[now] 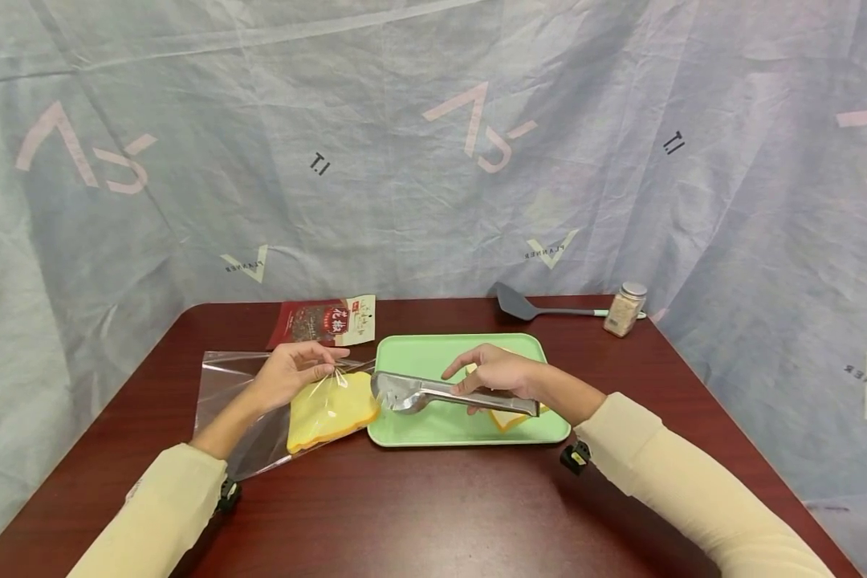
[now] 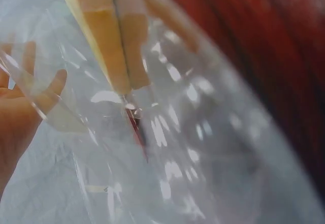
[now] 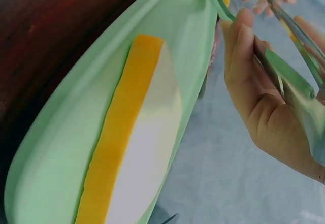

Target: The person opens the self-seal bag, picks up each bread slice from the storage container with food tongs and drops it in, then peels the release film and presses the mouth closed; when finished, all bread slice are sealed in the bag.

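My left hand (image 1: 289,376) pinches the edge of a clear plastic bag (image 1: 220,371) at the left of the table. A yellow bread slice (image 1: 332,411) with an orange crust lies within the bag's outline, and its lower part shows through the film (image 2: 114,51) in the left wrist view. My right hand (image 1: 502,372) grips metal tongs (image 1: 437,392), whose ends point left and reach the slice's right edge. Under that hand, a second bread slice (image 3: 122,132) rests on the green tray (image 1: 448,435), partly hidden by the hand and tongs in the head view.
Behind the bag lies a red spice packet (image 1: 325,321). A dark grey spatula (image 1: 520,305) and a lidded glass jar (image 1: 624,311) are at the back right. A grey cloth (image 1: 405,201) hangs beyond the table's back edge.
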`<state>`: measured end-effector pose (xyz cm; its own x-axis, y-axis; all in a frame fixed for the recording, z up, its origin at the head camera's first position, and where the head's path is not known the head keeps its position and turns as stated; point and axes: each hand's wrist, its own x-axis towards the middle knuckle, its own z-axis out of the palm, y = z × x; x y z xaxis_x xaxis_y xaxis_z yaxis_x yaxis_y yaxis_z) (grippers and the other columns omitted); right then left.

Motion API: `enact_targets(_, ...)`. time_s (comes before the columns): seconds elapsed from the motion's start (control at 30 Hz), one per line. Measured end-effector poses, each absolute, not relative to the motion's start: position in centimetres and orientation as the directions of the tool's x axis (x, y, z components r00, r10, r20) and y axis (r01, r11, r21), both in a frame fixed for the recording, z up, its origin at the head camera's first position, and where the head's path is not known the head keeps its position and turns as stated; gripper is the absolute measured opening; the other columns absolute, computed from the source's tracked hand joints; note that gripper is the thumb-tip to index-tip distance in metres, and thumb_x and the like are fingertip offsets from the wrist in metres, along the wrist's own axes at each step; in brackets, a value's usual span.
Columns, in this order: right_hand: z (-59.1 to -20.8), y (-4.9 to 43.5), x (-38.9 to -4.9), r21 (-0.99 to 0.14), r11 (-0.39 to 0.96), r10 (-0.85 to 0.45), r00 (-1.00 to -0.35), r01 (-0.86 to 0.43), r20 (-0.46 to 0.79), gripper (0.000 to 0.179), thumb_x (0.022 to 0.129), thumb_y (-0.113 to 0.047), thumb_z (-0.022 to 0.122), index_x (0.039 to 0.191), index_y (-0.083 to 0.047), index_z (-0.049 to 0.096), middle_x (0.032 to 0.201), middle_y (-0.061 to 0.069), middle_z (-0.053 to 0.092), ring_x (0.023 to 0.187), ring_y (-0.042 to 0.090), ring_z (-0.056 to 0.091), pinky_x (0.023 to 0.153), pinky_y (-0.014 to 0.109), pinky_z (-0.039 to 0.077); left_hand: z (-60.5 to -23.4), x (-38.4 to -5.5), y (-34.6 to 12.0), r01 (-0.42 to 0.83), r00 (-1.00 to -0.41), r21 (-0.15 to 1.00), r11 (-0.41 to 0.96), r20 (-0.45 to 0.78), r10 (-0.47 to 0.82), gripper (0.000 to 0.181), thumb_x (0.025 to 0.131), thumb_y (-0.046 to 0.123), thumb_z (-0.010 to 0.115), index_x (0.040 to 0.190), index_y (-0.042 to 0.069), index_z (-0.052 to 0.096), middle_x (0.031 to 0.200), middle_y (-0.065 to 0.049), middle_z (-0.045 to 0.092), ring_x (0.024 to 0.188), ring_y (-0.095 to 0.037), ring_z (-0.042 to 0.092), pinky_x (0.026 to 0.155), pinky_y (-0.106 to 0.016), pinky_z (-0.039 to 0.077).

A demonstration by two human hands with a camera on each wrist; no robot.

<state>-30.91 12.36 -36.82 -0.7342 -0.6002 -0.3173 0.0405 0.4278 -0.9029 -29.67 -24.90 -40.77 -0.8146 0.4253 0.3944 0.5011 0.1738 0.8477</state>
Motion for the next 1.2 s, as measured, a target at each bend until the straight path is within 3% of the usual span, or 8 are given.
enact_targets(0.23, -37.2, 11.3, -31.8, -0.894, 0.443, -0.59, -0.727, 0.073, -0.352, 0.034, 0.092, -0.007, 0.069, 0.125, -0.002, 0.064, 0.103, 0.015, 0.071, 0.073, 0.031, 0.072, 0.066, 0.04, 0.058, -41.2, -29.9, -25.1, 0.508, -0.81, 0.842, 0.179, 0.396, 0.433, 0.006, 0.093, -0.004, 0.064, 0.096, -0.009, 0.065, 0.125, -0.036, 0.058, 0.117, -0.042, 0.06, 0.088, -0.026, 0.053)
enact_targets(0.4, -36.8, 11.0, -32.5, -0.897, 0.437, -0.591, -0.732, 0.061, -0.338, 0.034, 0.091, -0.006, 0.07, 0.124, -0.002, 0.065, 0.099, 0.015, 0.071, 0.068, 0.028, 0.071, 0.061, 0.036, 0.057, -41.0, -29.7, -25.0, 0.503, -0.815, 0.846, 0.179, 0.395, 0.424, 0.005, 0.093, -0.002, 0.066, 0.094, -0.007, 0.066, 0.125, -0.034, 0.06, 0.117, -0.045, 0.059, 0.088, -0.026, 0.053)
enact_targets(0.57, -35.6, 11.6, -33.0, -0.9, 0.433, -0.565, -0.763, 0.051, -0.315, 0.035, 0.09, -0.007, 0.071, 0.124, -0.003, 0.066, 0.102, 0.016, 0.071, 0.074, 0.031, 0.072, 0.071, 0.043, 0.058, -40.7, -29.7, -24.8, 0.508, -0.819, 0.835, 0.211, 0.392, 0.42, 0.006, 0.093, -0.001, 0.067, 0.093, -0.006, 0.066, 0.124, -0.027, 0.064, 0.116, -0.043, 0.061, 0.087, -0.027, 0.054)
enact_targets(0.73, -34.9, 11.6, -33.2, -0.904, 0.426, -0.588, -0.746, 0.044, -0.314, 0.036, 0.09, -0.009, 0.071, 0.126, -0.004, 0.065, 0.105, 0.016, 0.07, 0.076, 0.031, 0.072, 0.075, 0.045, 0.057, -40.6, -29.8, -25.0, 0.522, -0.825, 0.814, 0.255, 0.406, 0.393, 0.005, 0.092, 0.0, 0.068, 0.091, -0.005, 0.067, 0.123, -0.023, 0.066, 0.117, -0.04, 0.061, 0.086, -0.025, 0.053)
enact_targets(0.97, -35.5, 10.9, -33.2, -0.894, 0.443, -0.609, -0.709, 0.068, -0.356, 0.034, 0.091, -0.007, 0.07, 0.124, -0.002, 0.065, 0.109, 0.016, 0.069, 0.103, 0.044, 0.064, 0.081, 0.051, 0.056, -40.7, -29.7, -25.3, 0.512, -0.835, 0.816, 0.268, 0.4, 0.377, 0.012, 0.092, 0.004, 0.07, 0.092, -0.007, 0.067, 0.124, -0.019, 0.067, 0.121, -0.036, 0.059, 0.097, -0.023, 0.046)
enact_targets(1.2, -35.4, 10.3, -33.3, -0.886, 0.459, -0.602, -0.709, 0.069, -0.367, 0.033, 0.09, -0.005, 0.07, 0.123, -0.002, 0.066, 0.109, 0.018, 0.069, 0.087, 0.037, 0.07, 0.075, 0.047, 0.058, -40.5, -29.5, -25.4, 0.511, -0.838, 0.812, 0.281, 0.398, 0.374, 0.009, 0.092, 0.006, 0.07, 0.092, -0.003, 0.068, 0.124, -0.018, 0.067, 0.12, -0.036, 0.06, 0.094, -0.023, 0.048)
